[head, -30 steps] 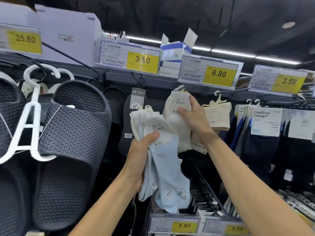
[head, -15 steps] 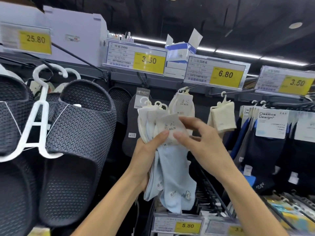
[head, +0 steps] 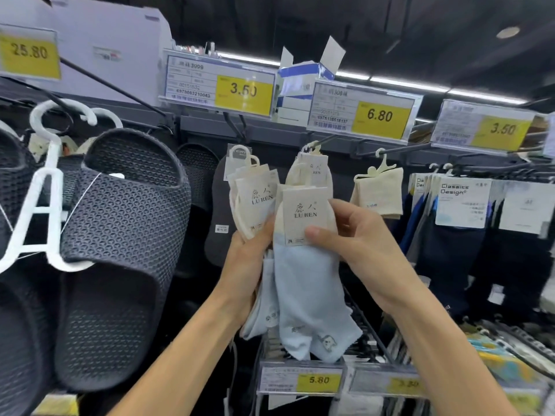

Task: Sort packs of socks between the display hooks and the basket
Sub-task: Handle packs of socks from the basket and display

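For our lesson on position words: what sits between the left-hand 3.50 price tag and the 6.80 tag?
A blue-and-white cardboard box with raised flaps, shown in the head view.

Along the display rack's top rail [head: 198, 127] sit yellow price tags [head: 244, 93]. From its hooks [head: 326, 142] hang dark slippers [head: 126, 235] at the left end, cream sock packs [head: 379, 190] mid-rail and dark sock packs [head: 450, 250] at the right.

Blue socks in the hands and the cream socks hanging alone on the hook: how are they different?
The blue socks are pale blue; the cream socks are cream. The blue socks are pinched by the right hand; the cream socks hang by a plastic hanger. The blue socks carry a LU REN card and a small animal picture; the cream socks show neither. Both are packs of socks.
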